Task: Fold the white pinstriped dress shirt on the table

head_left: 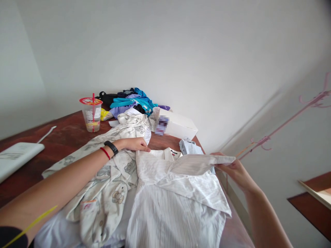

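A white pinstriped shirt [170, 203] lies spread on the dark wooden table [62, 137], collar toward the wall. My left hand [133, 144] rests flat by the shirt's left shoulder, fingers stretched out and pressing the cloth down; its wrist wears a black band and a red string. My right hand [234, 170] is closed on the end of the shirt's sleeve [199, 163], which it holds lifted and folded across the shirt's chest. A cream garment with a bear print [108, 182] lies under my left forearm, beside the shirt.
A plastic cup with a red lid and straw [91, 115] stands at the back left. A heap of blue, purple and black clothes [131, 101] and a white box [178, 127] lie by the wall. A white device [15, 156] sits at left. A pink rack [292, 119] stands right.
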`<act>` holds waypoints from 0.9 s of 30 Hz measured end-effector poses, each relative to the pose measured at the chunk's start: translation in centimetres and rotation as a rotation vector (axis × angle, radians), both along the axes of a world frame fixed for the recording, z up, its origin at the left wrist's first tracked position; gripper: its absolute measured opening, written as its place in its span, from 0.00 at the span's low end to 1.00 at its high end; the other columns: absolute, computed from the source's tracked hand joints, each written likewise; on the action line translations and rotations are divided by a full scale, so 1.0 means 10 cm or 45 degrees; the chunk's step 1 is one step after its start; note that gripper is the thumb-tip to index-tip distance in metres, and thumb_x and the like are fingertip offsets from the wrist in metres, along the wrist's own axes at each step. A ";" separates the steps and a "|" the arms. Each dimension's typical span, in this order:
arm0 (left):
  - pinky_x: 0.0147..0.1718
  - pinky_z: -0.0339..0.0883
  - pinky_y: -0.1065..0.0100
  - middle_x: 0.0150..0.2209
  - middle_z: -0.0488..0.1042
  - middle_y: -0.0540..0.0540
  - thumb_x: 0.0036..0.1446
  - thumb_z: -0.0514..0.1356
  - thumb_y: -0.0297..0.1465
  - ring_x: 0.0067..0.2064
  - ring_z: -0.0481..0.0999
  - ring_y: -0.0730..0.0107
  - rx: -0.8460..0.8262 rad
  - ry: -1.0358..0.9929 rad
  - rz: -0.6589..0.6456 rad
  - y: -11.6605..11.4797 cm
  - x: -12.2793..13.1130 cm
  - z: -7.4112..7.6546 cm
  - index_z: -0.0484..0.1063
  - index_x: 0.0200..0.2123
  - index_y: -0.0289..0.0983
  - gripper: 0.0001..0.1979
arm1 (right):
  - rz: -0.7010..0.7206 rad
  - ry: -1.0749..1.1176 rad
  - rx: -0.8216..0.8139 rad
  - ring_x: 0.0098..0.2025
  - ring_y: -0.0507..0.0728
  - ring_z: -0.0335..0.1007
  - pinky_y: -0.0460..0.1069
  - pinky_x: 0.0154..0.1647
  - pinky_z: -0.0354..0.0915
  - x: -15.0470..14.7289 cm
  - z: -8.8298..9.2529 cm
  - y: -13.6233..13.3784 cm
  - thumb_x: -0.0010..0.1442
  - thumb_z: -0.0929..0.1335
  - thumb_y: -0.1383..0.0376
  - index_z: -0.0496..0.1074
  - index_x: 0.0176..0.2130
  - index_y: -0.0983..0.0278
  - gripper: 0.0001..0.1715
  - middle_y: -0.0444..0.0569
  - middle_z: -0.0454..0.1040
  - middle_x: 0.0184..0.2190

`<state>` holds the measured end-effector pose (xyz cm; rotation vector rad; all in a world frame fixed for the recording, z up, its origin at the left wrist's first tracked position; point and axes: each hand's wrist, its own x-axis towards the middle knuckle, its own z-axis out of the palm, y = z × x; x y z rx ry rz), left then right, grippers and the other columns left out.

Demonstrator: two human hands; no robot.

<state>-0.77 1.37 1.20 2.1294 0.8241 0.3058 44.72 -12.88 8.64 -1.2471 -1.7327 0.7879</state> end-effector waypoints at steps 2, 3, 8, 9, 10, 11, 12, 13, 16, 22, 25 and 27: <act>0.27 0.40 0.66 0.21 0.50 0.53 0.53 0.60 0.63 0.26 0.48 0.74 -0.009 -0.017 0.005 0.03 -0.01 -0.05 0.57 0.19 0.39 0.35 | -0.045 -0.227 0.217 0.55 0.68 0.75 0.58 0.55 0.72 0.11 0.12 -0.06 0.52 0.79 0.51 0.85 0.37 0.59 0.16 0.56 0.79 0.51; 0.27 0.39 0.66 0.21 0.50 0.53 0.52 0.60 0.64 0.27 0.48 0.74 -0.011 -0.025 0.009 0.04 -0.02 -0.07 0.55 0.19 0.39 0.35 | -0.083 -0.311 0.326 0.58 0.70 0.72 0.60 0.59 0.70 0.16 0.16 -0.09 0.52 0.79 0.49 0.85 0.35 0.58 0.17 0.56 0.77 0.54; 0.28 0.39 0.66 0.21 0.50 0.53 0.50 0.59 0.67 0.27 0.47 0.74 0.015 -0.075 0.055 0.06 -0.04 -0.09 0.55 0.19 0.39 0.37 | -0.282 -0.351 0.631 0.66 0.72 0.64 0.64 0.68 0.59 0.31 0.15 -0.27 0.55 0.76 0.50 0.85 0.38 0.55 0.14 0.51 0.69 0.65; 0.28 0.39 0.66 0.21 0.50 0.53 0.50 0.58 0.68 0.28 0.48 0.74 0.025 -0.086 0.072 0.06 -0.03 -0.08 0.55 0.19 0.39 0.38 | -0.298 -0.292 0.668 0.67 0.72 0.64 0.64 0.68 0.60 0.32 0.13 -0.30 0.56 0.76 0.51 0.85 0.38 0.54 0.13 0.50 0.68 0.65; 0.28 0.40 0.66 0.21 0.51 0.53 0.50 0.58 0.68 0.28 0.48 0.73 0.035 -0.097 0.089 0.06 -0.03 -0.08 0.56 0.19 0.39 0.38 | -0.309 -0.230 0.696 0.66 0.72 0.65 0.65 0.68 0.61 0.32 0.11 -0.33 0.56 0.76 0.52 0.85 0.38 0.53 0.11 0.49 0.69 0.65; 0.28 0.40 0.67 0.21 0.51 0.53 0.51 0.57 0.68 0.28 0.48 0.73 0.045 -0.105 0.106 0.06 -0.02 -0.08 0.55 0.19 0.39 0.38 | -0.317 -0.176 0.708 0.65 0.72 0.66 0.66 0.66 0.62 0.32 0.09 -0.36 0.56 0.76 0.52 0.85 0.38 0.52 0.10 0.48 0.69 0.65; 0.28 0.39 0.67 0.21 0.50 0.53 0.51 0.57 0.68 0.28 0.48 0.73 0.055 -0.110 0.120 0.06 0.00 -0.08 0.55 0.19 0.39 0.38 | -0.328 -0.134 0.707 0.65 0.73 0.67 0.67 0.65 0.63 0.32 0.07 -0.38 0.56 0.76 0.52 0.85 0.37 0.52 0.09 0.48 0.70 0.64; 0.28 0.39 0.67 0.20 0.50 0.53 0.51 0.58 0.68 0.28 0.48 0.74 0.064 -0.113 0.130 0.06 0.01 -0.08 0.55 0.19 0.39 0.38 | -0.338 -0.107 0.693 0.64 0.73 0.67 0.68 0.64 0.64 0.32 0.05 -0.40 0.56 0.76 0.52 0.84 0.36 0.52 0.09 0.48 0.70 0.64; 0.28 0.39 0.67 0.20 0.50 0.53 0.50 0.59 0.67 0.27 0.49 0.74 0.075 -0.113 0.125 0.05 0.05 -0.09 0.55 0.19 0.38 0.38 | -0.364 -0.085 0.662 0.65 0.74 0.67 0.69 0.64 0.64 0.31 0.03 -0.43 0.55 0.77 0.52 0.84 0.35 0.52 0.09 0.48 0.69 0.65; 0.28 0.41 0.68 0.21 0.50 0.53 0.53 0.57 0.67 0.28 0.50 0.74 0.072 -0.130 0.093 0.03 0.03 -0.07 0.56 0.19 0.38 0.37 | -0.298 0.020 0.476 0.66 0.75 0.66 0.63 0.62 0.69 0.36 -0.05 -0.47 0.55 0.76 0.52 0.85 0.38 0.54 0.12 0.49 0.62 0.71; 0.28 0.42 0.68 0.22 0.53 0.53 0.54 0.57 0.66 0.28 0.51 0.73 0.057 -0.150 0.068 0.01 0.03 -0.04 0.58 0.21 0.37 0.36 | -0.364 -0.027 0.420 0.65 0.74 0.68 0.59 0.58 0.72 0.48 -0.17 -0.51 0.55 0.76 0.52 0.85 0.41 0.55 0.15 0.52 0.63 0.70; 0.28 0.43 0.68 0.23 0.55 0.53 0.55 0.58 0.65 0.29 0.52 0.73 0.023 -0.152 0.021 -0.01 0.05 -0.03 0.60 0.23 0.37 0.35 | -0.438 -0.096 0.447 0.65 0.73 0.67 0.58 0.57 0.73 0.59 -0.28 -0.53 0.55 0.76 0.52 0.85 0.42 0.56 0.17 0.52 0.63 0.70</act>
